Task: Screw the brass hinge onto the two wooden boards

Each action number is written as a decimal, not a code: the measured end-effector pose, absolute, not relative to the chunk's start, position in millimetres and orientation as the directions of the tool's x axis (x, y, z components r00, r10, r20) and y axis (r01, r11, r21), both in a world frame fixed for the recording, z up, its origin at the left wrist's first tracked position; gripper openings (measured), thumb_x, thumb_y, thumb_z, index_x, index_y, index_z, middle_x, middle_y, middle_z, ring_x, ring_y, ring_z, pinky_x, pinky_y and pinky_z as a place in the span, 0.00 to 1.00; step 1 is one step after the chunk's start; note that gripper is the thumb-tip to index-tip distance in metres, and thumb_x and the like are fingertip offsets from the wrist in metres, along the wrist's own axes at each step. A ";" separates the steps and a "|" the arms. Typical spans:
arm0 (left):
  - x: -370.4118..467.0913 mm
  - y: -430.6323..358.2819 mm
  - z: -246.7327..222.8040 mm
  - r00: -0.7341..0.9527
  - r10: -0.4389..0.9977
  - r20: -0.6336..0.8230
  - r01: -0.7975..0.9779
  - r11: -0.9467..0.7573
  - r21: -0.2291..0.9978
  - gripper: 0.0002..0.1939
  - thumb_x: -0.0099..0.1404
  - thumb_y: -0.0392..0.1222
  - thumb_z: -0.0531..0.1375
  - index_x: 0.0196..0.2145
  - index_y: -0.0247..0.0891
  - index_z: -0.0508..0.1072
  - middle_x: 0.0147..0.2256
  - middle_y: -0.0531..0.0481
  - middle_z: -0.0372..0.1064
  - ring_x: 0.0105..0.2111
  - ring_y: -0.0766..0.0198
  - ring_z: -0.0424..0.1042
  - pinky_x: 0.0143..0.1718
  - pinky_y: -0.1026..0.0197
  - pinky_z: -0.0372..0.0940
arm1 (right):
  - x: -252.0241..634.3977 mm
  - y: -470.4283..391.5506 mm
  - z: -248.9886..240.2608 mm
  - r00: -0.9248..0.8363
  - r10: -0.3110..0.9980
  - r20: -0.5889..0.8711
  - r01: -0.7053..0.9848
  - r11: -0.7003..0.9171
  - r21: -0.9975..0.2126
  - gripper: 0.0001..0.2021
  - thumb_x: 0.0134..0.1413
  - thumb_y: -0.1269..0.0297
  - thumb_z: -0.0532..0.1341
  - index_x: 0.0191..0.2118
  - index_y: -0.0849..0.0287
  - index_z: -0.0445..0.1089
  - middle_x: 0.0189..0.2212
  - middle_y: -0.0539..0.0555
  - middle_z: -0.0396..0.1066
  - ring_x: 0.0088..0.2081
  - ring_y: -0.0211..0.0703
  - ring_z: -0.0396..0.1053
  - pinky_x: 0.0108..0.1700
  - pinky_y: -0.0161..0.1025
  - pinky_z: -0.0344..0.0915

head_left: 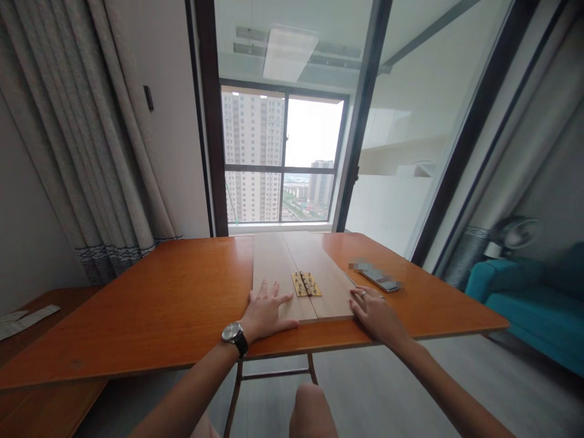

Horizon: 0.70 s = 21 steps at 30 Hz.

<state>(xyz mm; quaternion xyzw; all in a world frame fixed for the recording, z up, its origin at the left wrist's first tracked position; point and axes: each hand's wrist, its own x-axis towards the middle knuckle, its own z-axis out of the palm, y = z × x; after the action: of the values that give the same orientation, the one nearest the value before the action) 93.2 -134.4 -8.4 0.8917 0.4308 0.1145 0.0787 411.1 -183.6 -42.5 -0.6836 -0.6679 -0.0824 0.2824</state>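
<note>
Two pale wooden boards lie side by side, the left board (272, 261) and the right board (335, 295), with a narrow seam between them. A gold-coloured hinge (306, 285) lies open across the seam, several dark screws standing on its leaves. My left hand (266, 310) rests with fingers spread on the left board, its fingertips just left of the hinge; the wrist wears a watch (232, 332). At the right board's outer edge, my right hand (375, 313) touches the wood with slightly bent fingers, a ring on one of them.
An orange-brown table (191, 304) carries the boards. Beyond my right hand lies a phone-like flat object (376, 275), partly pixelated. A teal sofa (538, 298) and a fan (520, 234) stand at the right. Curtains (91, 121) hang at the left; glass panels rise behind the table.
</note>
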 end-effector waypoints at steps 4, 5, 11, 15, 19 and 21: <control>95.4 -135.9 -9.1 0.616 0.773 0.148 0.746 -0.634 0.206 0.40 0.59 0.72 0.56 0.65 0.56 0.60 0.68 0.41 0.49 0.67 0.28 0.42 0.56 0.22 0.50 | 416.3 -188.0 -42.8 0.097 0.865 0.492 0.958 0.053 -0.282 0.19 0.60 0.59 0.53 0.49 0.62 0.74 0.54 0.65 0.72 0.54 0.58 0.70 0.58 0.54 0.64; 95.1 -136.5 -9.2 0.618 0.772 0.148 0.746 -0.636 0.197 0.40 0.60 0.72 0.56 0.65 0.56 0.60 0.68 0.41 0.49 0.67 0.29 0.43 0.57 0.23 0.50 | 416.6 -189.6 -43.4 0.096 0.865 0.493 0.957 0.055 -0.284 0.19 0.60 0.58 0.53 0.49 0.62 0.74 0.54 0.65 0.72 0.54 0.58 0.70 0.59 0.54 0.63; 96.2 -142.1 -8.2 0.631 0.762 0.147 0.743 -0.648 0.169 0.37 0.62 0.70 0.55 0.64 0.55 0.62 0.69 0.43 0.49 0.67 0.30 0.43 0.57 0.24 0.52 | 418.2 -204.3 -47.8 0.118 0.865 0.487 0.952 0.041 -0.303 0.22 0.61 0.55 0.53 0.50 0.62 0.75 0.55 0.64 0.71 0.56 0.59 0.68 0.60 0.55 0.62; 97.1 -145.6 -8.6 0.633 0.757 0.163 0.729 -0.653 0.204 0.34 0.62 0.67 0.57 0.63 0.56 0.63 0.68 0.43 0.50 0.68 0.30 0.43 0.57 0.23 0.51 | 428.6 -208.1 -47.0 0.121 0.866 0.485 0.948 0.044 -0.314 0.21 0.62 0.55 0.52 0.50 0.61 0.74 0.54 0.61 0.72 0.55 0.54 0.69 0.59 0.48 0.63; 88.0 -138.7 -15.5 0.650 0.736 0.187 0.665 -0.671 0.328 0.27 0.64 0.61 0.59 0.59 0.57 0.69 0.67 0.49 0.54 0.68 0.37 0.45 0.61 0.30 0.51 | 452.9 -199.3 -41.5 0.201 0.834 0.514 0.947 -0.031 -0.320 0.21 0.62 0.58 0.51 0.53 0.63 0.71 0.53 0.63 0.72 0.55 0.53 0.70 0.59 0.48 0.63; 81.8 -128.0 -20.3 0.622 0.740 0.257 0.621 -0.666 0.413 0.22 0.67 0.57 0.57 0.56 0.52 0.72 0.65 0.49 0.58 0.67 0.45 0.51 0.64 0.40 0.52 | 469.0 -191.9 -37.4 0.258 0.809 0.528 0.944 -0.096 -0.315 0.21 0.61 0.59 0.52 0.53 0.65 0.70 0.52 0.65 0.72 0.55 0.56 0.69 0.60 0.50 0.62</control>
<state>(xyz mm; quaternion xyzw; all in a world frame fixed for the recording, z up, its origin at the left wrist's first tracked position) 81.8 -128.0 -20.3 0.8890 0.3826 0.2064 0.1435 469.0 -191.9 -37.4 -0.7318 -0.5990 -0.1104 0.3057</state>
